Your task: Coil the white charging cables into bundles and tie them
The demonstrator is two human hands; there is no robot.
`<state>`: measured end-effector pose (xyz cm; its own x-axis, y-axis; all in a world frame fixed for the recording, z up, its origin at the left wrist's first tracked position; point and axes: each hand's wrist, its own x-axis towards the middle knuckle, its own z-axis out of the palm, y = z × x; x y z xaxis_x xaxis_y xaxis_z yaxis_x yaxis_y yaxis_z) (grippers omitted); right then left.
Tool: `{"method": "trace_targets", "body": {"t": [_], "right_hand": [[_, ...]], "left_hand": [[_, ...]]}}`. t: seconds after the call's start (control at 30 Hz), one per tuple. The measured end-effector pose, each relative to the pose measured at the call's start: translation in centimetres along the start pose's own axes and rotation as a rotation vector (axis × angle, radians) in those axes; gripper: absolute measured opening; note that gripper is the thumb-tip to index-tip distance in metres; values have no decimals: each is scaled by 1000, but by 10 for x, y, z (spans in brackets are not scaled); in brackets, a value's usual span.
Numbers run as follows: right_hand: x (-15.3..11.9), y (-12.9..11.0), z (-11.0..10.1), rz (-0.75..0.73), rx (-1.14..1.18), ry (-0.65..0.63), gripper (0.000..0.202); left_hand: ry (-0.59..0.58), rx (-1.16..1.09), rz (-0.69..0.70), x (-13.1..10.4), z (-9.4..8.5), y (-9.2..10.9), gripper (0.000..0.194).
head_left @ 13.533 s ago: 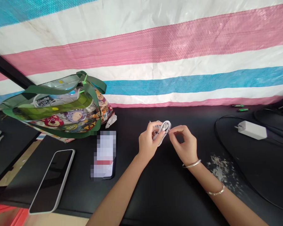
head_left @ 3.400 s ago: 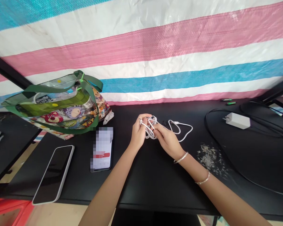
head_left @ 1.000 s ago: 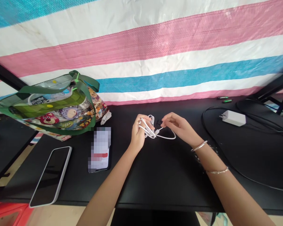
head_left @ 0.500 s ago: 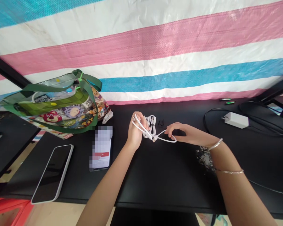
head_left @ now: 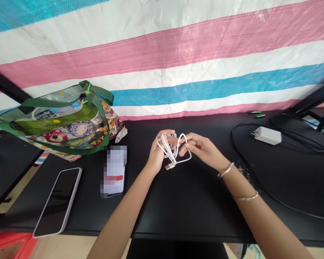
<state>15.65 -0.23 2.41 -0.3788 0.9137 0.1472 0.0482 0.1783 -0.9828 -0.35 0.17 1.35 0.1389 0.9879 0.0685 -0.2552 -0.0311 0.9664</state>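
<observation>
Loops of a white USB cable [head_left: 166, 145] are wrapped around the fingers of my left hand [head_left: 157, 154], which is closed on them above the black table. The cable's USB plug [head_left: 169, 166] hangs below that hand, pointing toward the lower left. My right hand [head_left: 203, 148] pinches a loop of the same cable just to the right, its fingertips close to my left fingers. Behind my left fingers, partly hidden, a second coiled white cable [head_left: 173, 136] lies on the table.
On the left are a phone with a lit screen [head_left: 115, 171], a white-edged phone with a dark screen [head_left: 58, 203] and a clear cartoon bag with green straps [head_left: 70, 126]. A white charger [head_left: 267, 135], black cables [head_left: 233, 135] and two green batteries [head_left: 260, 116] lie at right.
My right hand has come left and closer to my left hand, carrying the cable loop. More cable now wraps my left fingers, and the USB plug has swung lower left.
</observation>
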Motion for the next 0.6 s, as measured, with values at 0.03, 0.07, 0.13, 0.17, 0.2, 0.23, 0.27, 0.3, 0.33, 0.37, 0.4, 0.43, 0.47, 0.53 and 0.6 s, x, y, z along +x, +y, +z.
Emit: {"method": "trace_targets", "body": {"t": [0.03, 0.07, 0.13, 0.17, 0.2, 0.23, 0.27, 0.3, 0.33, 0.37, 0.4, 0.43, 0.47, 0.53, 0.6], "right_hand": [[1, 2, 4, -8, 36, 21, 42], [2, 4, 8, -18, 67, 41, 42], [3, 8, 14, -40, 110, 66, 41], [3, 9, 16, -48, 118, 70, 41], [3, 10, 17, -54, 118, 72, 40], [3, 11, 18, -60, 114, 72, 40], [3, 11, 18, -67, 107, 74, 39], [3, 10, 18, -77, 99, 77, 39], [3, 10, 18, -90, 91, 83, 39], [3, 9, 18, -106, 82, 94, 39], [3, 8, 18, -122, 73, 109, 39], [3, 8, 17, -135, 64, 128, 39], [3, 7, 17, -144, 59, 146, 38], [3, 7, 18, -153, 64, 179, 37], [3, 6, 19, -155, 87, 198, 36]], "left_hand": [[-16, 20, 22, -1, 1, 1, 44], [-25, 37, 39, -2, 2, 2, 45], [-30, 63, 57, -4, 3, 2, 46], [-29, 72, 57, -4, 3, 2, 47], [-27, 79, 53, -4, 3, 2, 48], [-27, 82, 47, -4, 3, 1, 48], [-27, 76, 42, -4, 2, 0, 48], [-30, 59, 36, -3, 2, -1, 48], [-34, 32, 27, -3, 1, -2, 47], [-37, 1, 11, -2, 1, -2, 47], [-39, -29, -12, -2, 1, -3, 46], [-36, -55, -39, -1, 1, -3, 45], [-32, -74, -65, -1, 1, -2, 44], [-27, -94, -101, -1, 1, -1, 42], [-32, -101, -113, -1, 2, 0, 42]]}}
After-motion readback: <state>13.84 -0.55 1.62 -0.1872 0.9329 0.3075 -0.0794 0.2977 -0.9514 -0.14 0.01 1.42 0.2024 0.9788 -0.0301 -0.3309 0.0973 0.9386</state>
